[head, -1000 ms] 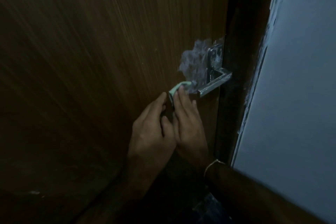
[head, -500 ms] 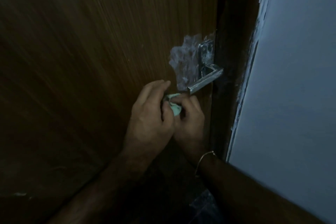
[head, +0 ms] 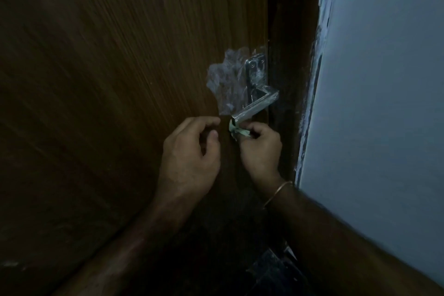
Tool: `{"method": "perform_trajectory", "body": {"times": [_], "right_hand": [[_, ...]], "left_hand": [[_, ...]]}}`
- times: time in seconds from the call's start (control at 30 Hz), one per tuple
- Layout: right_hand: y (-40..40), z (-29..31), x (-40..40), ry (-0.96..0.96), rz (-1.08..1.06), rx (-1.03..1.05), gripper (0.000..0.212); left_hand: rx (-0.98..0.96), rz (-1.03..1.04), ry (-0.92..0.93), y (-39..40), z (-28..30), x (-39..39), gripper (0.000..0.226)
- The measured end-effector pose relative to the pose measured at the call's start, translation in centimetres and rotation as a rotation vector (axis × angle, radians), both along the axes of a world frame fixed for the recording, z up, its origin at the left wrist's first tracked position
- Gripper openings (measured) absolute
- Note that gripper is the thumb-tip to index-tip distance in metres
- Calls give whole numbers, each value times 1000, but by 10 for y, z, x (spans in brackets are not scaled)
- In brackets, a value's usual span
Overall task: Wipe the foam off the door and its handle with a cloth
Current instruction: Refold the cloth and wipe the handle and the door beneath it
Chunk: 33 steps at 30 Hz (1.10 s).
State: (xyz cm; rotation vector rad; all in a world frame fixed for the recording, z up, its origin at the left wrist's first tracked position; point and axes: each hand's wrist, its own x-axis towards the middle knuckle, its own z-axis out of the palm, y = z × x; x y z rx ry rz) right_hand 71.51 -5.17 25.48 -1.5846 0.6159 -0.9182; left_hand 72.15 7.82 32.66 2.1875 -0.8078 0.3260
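The two hands have come apart since half a second ago, when they were bunched together around the cloth below the handle. Now the left hand point(head: 189, 156) sits alone against the door point(head: 108, 79), its fingers point(head: 204, 122) loosely curled and holding nothing, the thumb tip free. The right hand point(head: 260, 149) has moved right and up, and its fingers pinch the cloth point(head: 236, 131), a small pale green wad, crumpled, touching the free end of the handle point(head: 255, 106) from below. A second ago the cloth was flatter and pressed up beside that same end.

The handle is a square metal lever on a plate with two screws, close to the door's right edge. It is streaked with thin whitish film. The foam point(head: 227, 79) lies just left of the plate as a ragged grey-white patch on the dark wood, smeared rather than thick, reaching down to the lever's end.

A thin bangle point(head: 278, 192) rings the right wrist. To the right of the dark frame point(head: 288, 55) stands a pale wall point(head: 384, 103).
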Motion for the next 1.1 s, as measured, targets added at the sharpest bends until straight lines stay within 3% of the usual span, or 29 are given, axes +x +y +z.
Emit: {"method": "perform_trajectory", "body": {"times": [0.07,0.13,0.2,0.3,0.43,0.57,0.67,0.83,0.97,1.1], "right_hand": [[-13,-1,-13,-28,-48,159,27],[-18,8,-30,-201,-209,97,28],[-20,16,-39,-308,-191,-301,26],[-27,26,-38,-216,49,-787,28],[-39,41,-42,-123,33,-744,33],[-51,54,-45,-9,215,-926,30],[-60,66,-48,78,143,-857,24],[-43,70,-47,103,367,-1094,10],[-42,70,-47,98,211,-981,9],[-35,69,-46,46,495,-1070,11]], "left_hand": [[-85,21,151,-6,-1,1,24],[-179,16,286,-14,-3,4,22],[-231,0,383,-23,-6,5,21],[-353,-33,528,-35,-13,1,20],[-450,-6,603,-40,-12,2,22],[-445,-16,640,-39,-5,6,15],[-428,-25,650,-37,-2,7,18],[-364,-36,670,-37,1,8,29],[-342,-46,677,-35,2,10,35],[-304,-79,714,-28,1,13,39]]}}
